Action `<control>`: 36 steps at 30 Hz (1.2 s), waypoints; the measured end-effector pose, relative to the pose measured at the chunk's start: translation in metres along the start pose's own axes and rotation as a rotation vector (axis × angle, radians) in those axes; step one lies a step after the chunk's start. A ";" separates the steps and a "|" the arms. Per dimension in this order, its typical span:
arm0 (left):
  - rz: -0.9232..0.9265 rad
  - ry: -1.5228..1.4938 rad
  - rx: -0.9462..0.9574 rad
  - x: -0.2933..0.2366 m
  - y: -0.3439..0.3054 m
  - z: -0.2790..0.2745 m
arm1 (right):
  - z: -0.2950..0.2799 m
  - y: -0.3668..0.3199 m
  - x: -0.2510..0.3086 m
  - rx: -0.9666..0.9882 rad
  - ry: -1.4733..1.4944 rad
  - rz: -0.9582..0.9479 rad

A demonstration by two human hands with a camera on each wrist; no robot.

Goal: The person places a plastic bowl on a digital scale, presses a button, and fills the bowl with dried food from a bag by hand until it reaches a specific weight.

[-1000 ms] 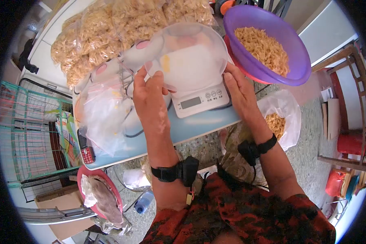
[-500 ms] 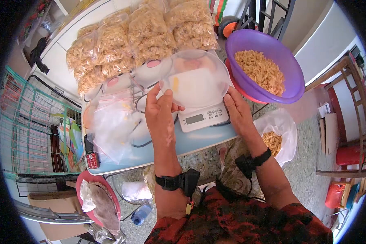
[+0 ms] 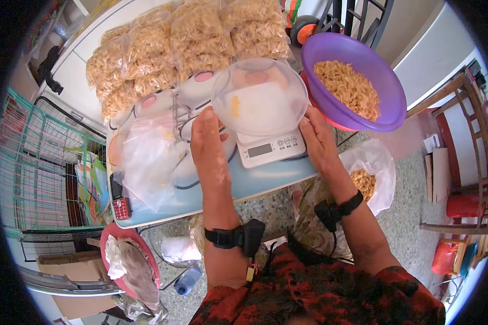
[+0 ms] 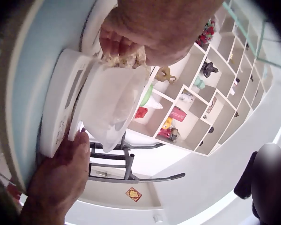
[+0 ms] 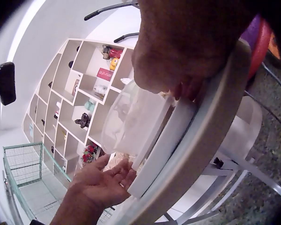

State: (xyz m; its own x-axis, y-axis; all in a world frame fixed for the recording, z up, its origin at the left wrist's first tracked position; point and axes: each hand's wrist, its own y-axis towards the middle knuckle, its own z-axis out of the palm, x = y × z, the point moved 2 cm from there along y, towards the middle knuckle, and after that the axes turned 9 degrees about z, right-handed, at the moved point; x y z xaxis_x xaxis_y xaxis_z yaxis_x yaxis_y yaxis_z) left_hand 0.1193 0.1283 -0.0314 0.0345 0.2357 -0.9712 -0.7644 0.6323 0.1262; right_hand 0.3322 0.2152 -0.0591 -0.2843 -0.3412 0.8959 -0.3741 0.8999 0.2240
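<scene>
A translucent bowl (image 3: 294, 98) sits upright on a white kitchen scale (image 3: 255, 161) near the table's front edge. My left hand (image 3: 205, 138) is at the left of the bowl; in the right wrist view, its loosely spread fingers (image 5: 113, 174) lie close beside the bowl and scale. At the opposite side, my right hand (image 3: 321, 142) has its fingertips right at the bowl's base and the scale's edge; the left wrist view shows these fingers (image 4: 76, 147) fairly straight. Flat clear plastic bags (image 3: 146, 157) lie left of my left hand.
Filled bags of pale dried flakes (image 3: 146, 57) are stacked at the back of the table (image 3: 244, 187). A purple basin (image 3: 387, 81) of the same flakes stands at right. Below it is a white bag (image 3: 384, 168) of flakes. A mobile phone (image 3: 121, 200) lies at the left corner.
My left hand has let go of the bowl's rim and lowered to its side; the bowl has settled onto the scale. My right hand stays at the right side. The camera view shifted somewhat.
</scene>
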 end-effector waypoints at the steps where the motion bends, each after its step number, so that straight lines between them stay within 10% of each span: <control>1: 0.028 0.036 0.004 -0.003 -0.002 0.001 | 0.000 0.001 0.000 -0.016 0.005 -0.024; 36: -0.019 -0.132 -0.098 0.010 -0.003 0.003 | 0.002 0.000 -0.005 -0.009 0.012 0.033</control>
State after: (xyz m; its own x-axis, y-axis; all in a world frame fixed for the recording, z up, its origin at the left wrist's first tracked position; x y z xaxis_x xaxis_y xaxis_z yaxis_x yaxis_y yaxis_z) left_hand 0.1241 0.1304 -0.0406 0.1294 0.3233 -0.9374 -0.8217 0.5641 0.0812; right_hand 0.3321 0.2162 -0.0641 -0.2857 -0.3084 0.9073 -0.3567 0.9130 0.1980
